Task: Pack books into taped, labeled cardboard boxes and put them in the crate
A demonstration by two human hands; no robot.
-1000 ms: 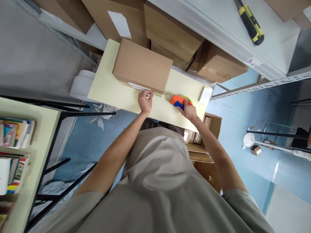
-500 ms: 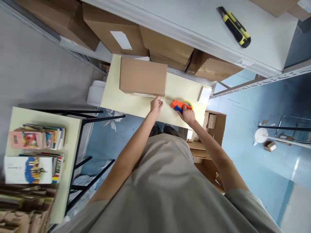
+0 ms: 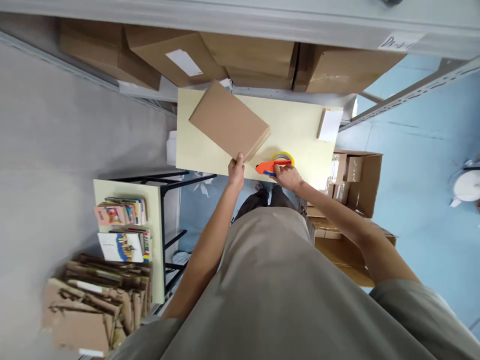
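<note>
A brown cardboard box lies turned at an angle on the pale yellow tabletop. My left hand grips its near corner, thumb on top and fingers hidden beneath or behind the edge. In my right hand is an orange and blue tape dispenser with a yellow-edged roll of tape on it. The dispenser is held just right of the box, near the front edge of the table, apart from the box.
White cards or a small white box lie at the table's right end. Behind runs a grey shelf with several cartons. Books stand on a side table at left, near flattened cardboard. Open cartons stand at right.
The box has turned clockwise, its near right corner now at my left hand, which has closed on it. My right hand still holds the tape dispenser. The whole view has shifted.
</note>
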